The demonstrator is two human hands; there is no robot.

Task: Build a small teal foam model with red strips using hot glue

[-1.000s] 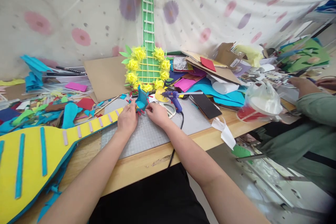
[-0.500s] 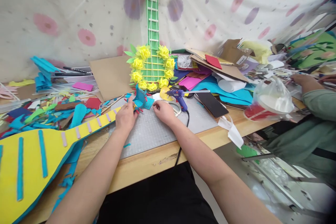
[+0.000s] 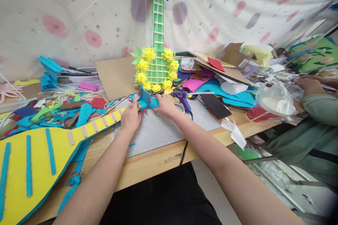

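The head view shows a yellow model instrument (image 3: 66, 144) lying along the left of the wooden table (image 3: 150, 167), its neck slanting up onto the grey cutting mat (image 3: 158, 133). At the neck's far end is a blue headpiece (image 3: 144, 95) with red pegs. The left hand (image 3: 131, 115) is closed around that end, while the right hand (image 3: 164, 105) pinches a blue flap (image 3: 154, 103) beside it. A purple glue gun (image 3: 185, 100) lies just beyond the right hand, near a dark phone (image 3: 215, 104). Behind, a green model instrument (image 3: 157, 66) ringed with yellow flowers stands upright. At far right is a co-worker's green sleeve (image 3: 319, 109).
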